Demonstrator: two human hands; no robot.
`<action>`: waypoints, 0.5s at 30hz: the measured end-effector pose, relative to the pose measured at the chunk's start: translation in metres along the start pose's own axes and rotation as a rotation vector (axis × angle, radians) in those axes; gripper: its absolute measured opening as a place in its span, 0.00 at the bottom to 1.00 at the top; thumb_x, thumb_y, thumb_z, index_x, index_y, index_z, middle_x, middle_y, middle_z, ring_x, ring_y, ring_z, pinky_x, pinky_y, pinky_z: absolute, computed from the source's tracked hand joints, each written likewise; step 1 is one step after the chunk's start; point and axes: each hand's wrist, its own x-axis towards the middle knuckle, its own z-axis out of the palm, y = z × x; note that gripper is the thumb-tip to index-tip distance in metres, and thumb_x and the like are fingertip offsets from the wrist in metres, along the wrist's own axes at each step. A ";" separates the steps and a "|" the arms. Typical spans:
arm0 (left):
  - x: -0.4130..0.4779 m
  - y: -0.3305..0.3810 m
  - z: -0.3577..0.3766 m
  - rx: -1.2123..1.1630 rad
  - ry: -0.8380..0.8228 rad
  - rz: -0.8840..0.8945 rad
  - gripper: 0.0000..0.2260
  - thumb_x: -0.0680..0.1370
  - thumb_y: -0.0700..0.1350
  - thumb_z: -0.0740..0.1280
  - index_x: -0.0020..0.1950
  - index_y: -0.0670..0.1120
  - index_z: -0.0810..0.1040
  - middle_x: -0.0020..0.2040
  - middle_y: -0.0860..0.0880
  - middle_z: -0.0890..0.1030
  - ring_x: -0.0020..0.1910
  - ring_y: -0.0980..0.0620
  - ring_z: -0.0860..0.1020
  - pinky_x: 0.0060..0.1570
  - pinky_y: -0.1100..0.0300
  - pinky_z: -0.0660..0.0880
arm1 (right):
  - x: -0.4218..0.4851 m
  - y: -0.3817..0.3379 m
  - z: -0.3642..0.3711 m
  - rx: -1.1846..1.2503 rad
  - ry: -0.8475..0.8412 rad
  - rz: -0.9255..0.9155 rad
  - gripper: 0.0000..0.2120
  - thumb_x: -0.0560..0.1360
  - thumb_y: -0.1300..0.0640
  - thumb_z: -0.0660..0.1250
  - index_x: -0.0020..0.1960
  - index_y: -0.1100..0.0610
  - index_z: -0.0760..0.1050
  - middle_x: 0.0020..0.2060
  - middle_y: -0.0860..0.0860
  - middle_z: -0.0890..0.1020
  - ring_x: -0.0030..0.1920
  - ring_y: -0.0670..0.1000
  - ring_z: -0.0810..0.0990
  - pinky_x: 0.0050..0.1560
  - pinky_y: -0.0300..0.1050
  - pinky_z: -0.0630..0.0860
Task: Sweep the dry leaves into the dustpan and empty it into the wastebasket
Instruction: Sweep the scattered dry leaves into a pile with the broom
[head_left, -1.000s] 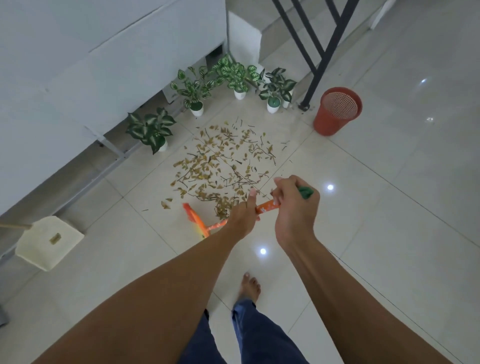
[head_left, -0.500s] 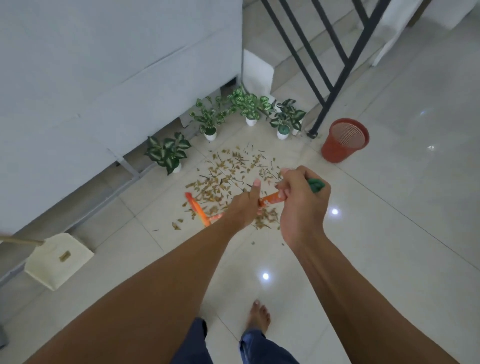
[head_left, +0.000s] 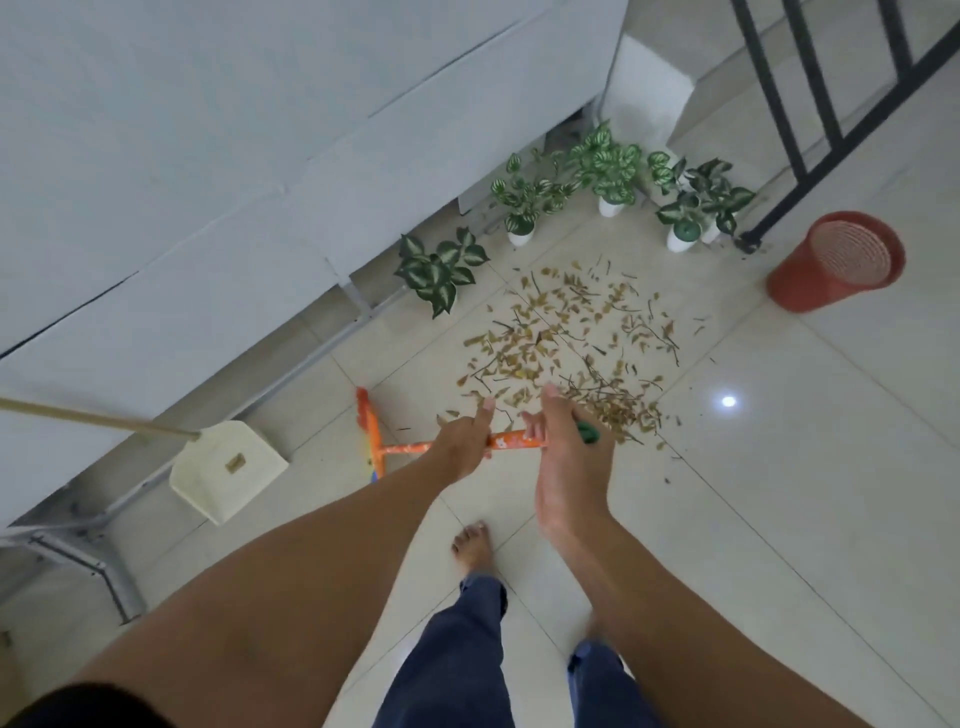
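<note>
Dry brown leaves (head_left: 566, 343) lie scattered over the pale floor tiles ahead of me. Both hands grip an orange broom handle (head_left: 511, 441) with a green end cap: my left hand (head_left: 462, 441) lower on it, my right hand (head_left: 563, 441) nearer the cap. The orange broom head (head_left: 370, 434) rests on the floor left of the leaf patch. A cream dustpan (head_left: 228, 470) with a long wooden handle (head_left: 93, 418) stands to the left, apart from the broom. The red mesh wastebasket (head_left: 831, 265) stands at the far right.
Several small potted plants (head_left: 602, 176) line the far side of the leaves, beside a white wall unit (head_left: 260, 156). A black stair railing (head_left: 810, 104) rises at the top right. Metal frame legs (head_left: 98, 561) stand at the left. My bare foot (head_left: 472, 545) is below the hands.
The broom head has swung left, away from the leaves and closer to the dustpan. My view has shifted, so the dustpan and its handle show more fully.
</note>
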 end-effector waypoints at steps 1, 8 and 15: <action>0.002 0.007 0.005 -0.009 -0.029 0.022 0.38 0.81 0.63 0.39 0.44 0.40 0.81 0.49 0.41 0.80 0.51 0.46 0.75 0.58 0.53 0.66 | 0.001 -0.003 -0.002 0.002 0.041 -0.017 0.24 0.79 0.59 0.68 0.26 0.55 0.67 0.22 0.48 0.67 0.28 0.49 0.66 0.48 0.48 0.76; -0.008 0.107 0.044 -0.012 -0.222 0.280 0.38 0.81 0.65 0.40 0.48 0.38 0.81 0.50 0.39 0.81 0.51 0.44 0.77 0.57 0.50 0.69 | 0.003 -0.072 -0.036 -0.021 0.248 -0.317 0.25 0.79 0.62 0.66 0.24 0.56 0.66 0.21 0.49 0.64 0.28 0.51 0.63 0.43 0.44 0.73; -0.013 0.121 0.024 0.044 -0.200 0.353 0.38 0.82 0.62 0.40 0.53 0.36 0.80 0.50 0.37 0.81 0.51 0.44 0.78 0.49 0.55 0.68 | 0.001 -0.093 -0.026 0.100 0.279 -0.360 0.22 0.78 0.66 0.65 0.26 0.61 0.64 0.19 0.48 0.64 0.24 0.49 0.64 0.40 0.42 0.77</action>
